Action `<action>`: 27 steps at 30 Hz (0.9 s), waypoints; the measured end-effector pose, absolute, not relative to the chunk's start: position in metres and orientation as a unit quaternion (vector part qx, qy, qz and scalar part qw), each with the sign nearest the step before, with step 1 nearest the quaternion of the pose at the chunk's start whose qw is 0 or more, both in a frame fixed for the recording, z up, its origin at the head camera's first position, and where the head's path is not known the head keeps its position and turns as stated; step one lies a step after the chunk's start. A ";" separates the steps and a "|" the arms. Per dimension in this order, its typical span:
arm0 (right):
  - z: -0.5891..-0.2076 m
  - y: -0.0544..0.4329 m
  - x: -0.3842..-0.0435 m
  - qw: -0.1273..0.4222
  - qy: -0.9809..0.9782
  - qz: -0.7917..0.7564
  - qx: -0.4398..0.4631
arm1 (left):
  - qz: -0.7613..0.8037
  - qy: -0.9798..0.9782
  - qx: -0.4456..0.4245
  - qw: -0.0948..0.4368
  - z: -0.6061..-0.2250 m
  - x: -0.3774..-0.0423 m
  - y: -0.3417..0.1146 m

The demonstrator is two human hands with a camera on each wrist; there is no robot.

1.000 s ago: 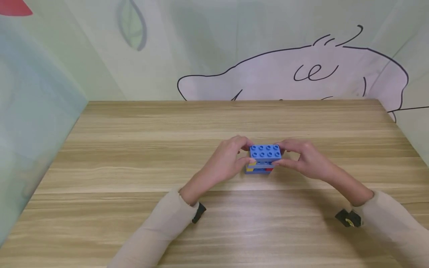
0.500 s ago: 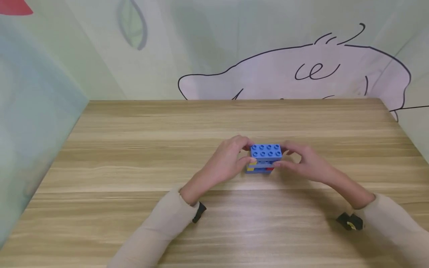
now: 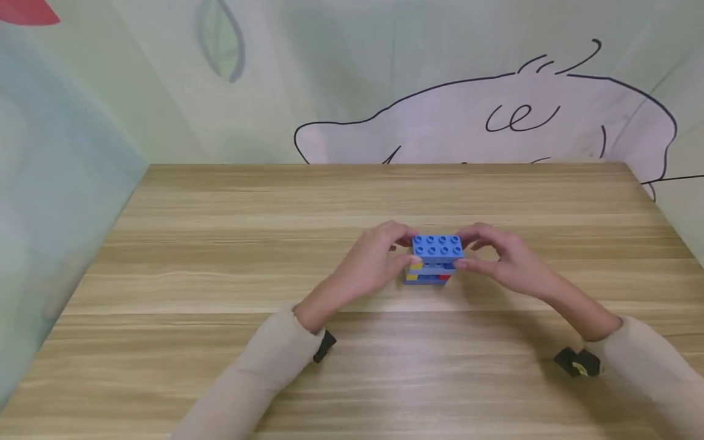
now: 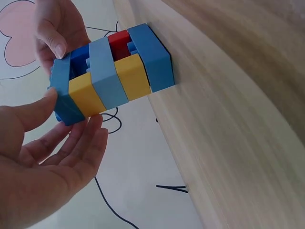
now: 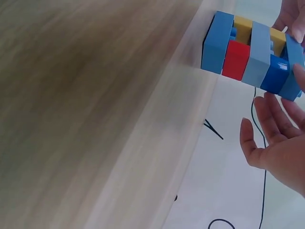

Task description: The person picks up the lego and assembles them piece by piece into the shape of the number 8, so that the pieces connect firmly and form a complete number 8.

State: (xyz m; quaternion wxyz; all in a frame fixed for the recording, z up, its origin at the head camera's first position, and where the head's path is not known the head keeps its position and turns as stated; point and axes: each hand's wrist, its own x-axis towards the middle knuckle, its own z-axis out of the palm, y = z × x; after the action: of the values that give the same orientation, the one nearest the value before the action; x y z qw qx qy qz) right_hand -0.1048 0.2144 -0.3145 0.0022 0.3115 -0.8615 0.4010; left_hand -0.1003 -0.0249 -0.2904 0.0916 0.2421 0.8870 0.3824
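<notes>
A tower of building bricks stands upright on the table. Its top is an eight-stud blue brick (image 3: pixel 437 246), with a light blue brick (image 4: pixel 108 74) midway and another blue brick (image 4: pixel 155 59) at the bottom. Between these layers, the left end has yellow bricks (image 4: pixel 132 76). At the right end sit a red brick (image 5: pixel 236 59) low down and a dark blue brick (image 5: pixel 276 74) higher up. My left hand (image 3: pixel 376 260) pinches the top blue brick's left end, thumb in front and fingers behind. On its right end, my right hand (image 3: pixel 514 260) does likewise.
The wooden table (image 3: pixel 247 244) extends around the tower on all sides. Behind it rises a pale wall (image 3: pixel 352 73) with line drawings. Dark objects, seemingly wrist-worn cameras, show below both sleeves (image 3: pixel 275 354).
My right hand's fingers loosen a little, then settle again at the top blue brick's right end. The left hand keeps its hold, and the tower stays in place.
</notes>
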 end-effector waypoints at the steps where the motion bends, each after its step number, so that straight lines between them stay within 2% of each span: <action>1: -0.314 0.213 -0.106 -0.006 -0.863 0.404 0.304 | 0.390 0.884 0.238 0.096 -0.291 -0.103 -0.026; 6: -0.309 0.204 -0.116 -0.080 -0.879 0.413 0.223 | 0.426 0.876 0.196 0.112 -0.294 -0.118 -0.032; 11: -0.310 0.193 -0.131 -0.143 -0.888 0.408 0.157 | 0.445 0.879 0.105 0.135 -0.298 -0.132 -0.037; 17: -0.319 0.178 -0.147 -0.182 -0.884 0.414 0.117 | 0.447 0.882 0.033 0.147 -0.302 -0.142 -0.040; 27: -0.331 0.164 -0.157 -0.212 -0.873 0.430 0.089 | 0.390 0.904 0.037 0.169 -0.316 -0.149 -0.042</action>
State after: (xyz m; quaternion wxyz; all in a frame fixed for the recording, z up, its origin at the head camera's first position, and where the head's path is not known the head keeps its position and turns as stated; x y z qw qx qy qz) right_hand -0.1573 0.1639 -0.3313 -0.2117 0.0889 -0.8734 0.4295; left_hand -0.1486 -0.0419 -0.3157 0.1692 0.0371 0.9044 0.3900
